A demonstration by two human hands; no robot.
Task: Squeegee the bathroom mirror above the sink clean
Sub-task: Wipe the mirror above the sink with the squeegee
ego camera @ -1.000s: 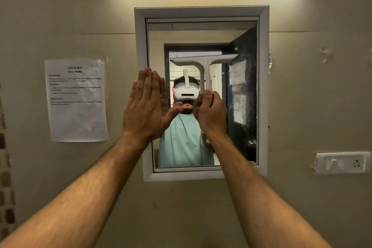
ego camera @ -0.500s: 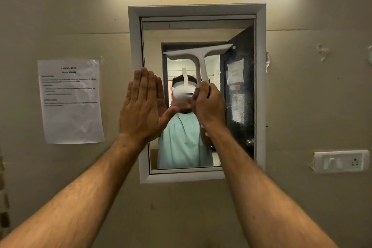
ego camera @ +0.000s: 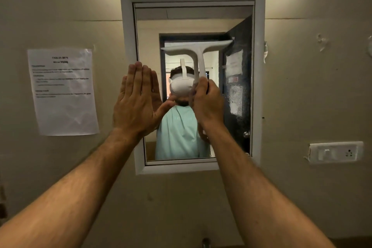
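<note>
A mirror with a white frame (ego camera: 128, 50) hangs on the beige wall straight ahead. My right hand (ego camera: 209, 102) grips the handle of a white T-shaped squeegee (ego camera: 198, 50), whose blade lies roughly level across the middle of the glass, tilted up a little at its right end. My left hand (ego camera: 137, 100) is flat with fingers together and thumb out, over the mirror's left frame edge and the glass. The glass (ego camera: 193, 18) reflects a person in a headset and a dark door.
A printed paper sheet (ego camera: 63, 91) is stuck to the wall left of the mirror. A white switch-and-socket plate (ego camera: 336, 152) sits on the wall at lower right. The top of a tap (ego camera: 205, 242) shows at the bottom edge.
The squeegee and my right hand have slid up the glass a little. My left hand stays flat in the same spot on the mirror's left edge. The view has tilted down slightly.
</note>
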